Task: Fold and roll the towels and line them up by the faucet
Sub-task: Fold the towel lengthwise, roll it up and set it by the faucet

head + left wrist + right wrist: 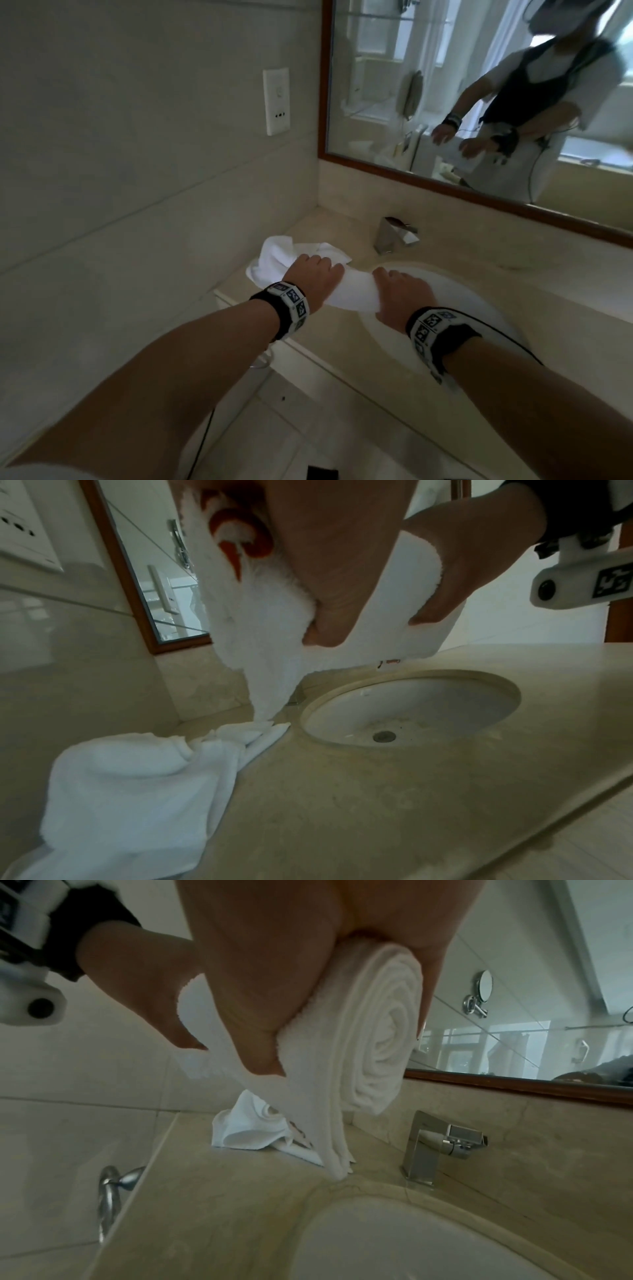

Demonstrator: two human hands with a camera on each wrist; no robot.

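Both hands hold one white towel (pixel 356 294), partly rolled, in the air above the counter's left side. My left hand (pixel 315 274) grips its left end and my right hand (pixel 400 291) grips its right end. In the right wrist view the roll's spiral end (pixel 380 1042) shows, thumb and fingers curled round it, and the unrolled tail (pixel 335 1150) hangs down to the counter. A second white towel (pixel 284 253) lies crumpled on the counter's left corner. The chrome faucet (pixel 394 236) stands behind the sink, right of the hanging tail.
The oval white sink (pixel 462 301) is set into the beige stone counter (pixel 513 274). A framed mirror (pixel 479 102) runs along the back wall. A switch plate (pixel 276 101) is on the left wall. A chrome towel ring (pixel 109 1191) hangs below the counter's left edge.
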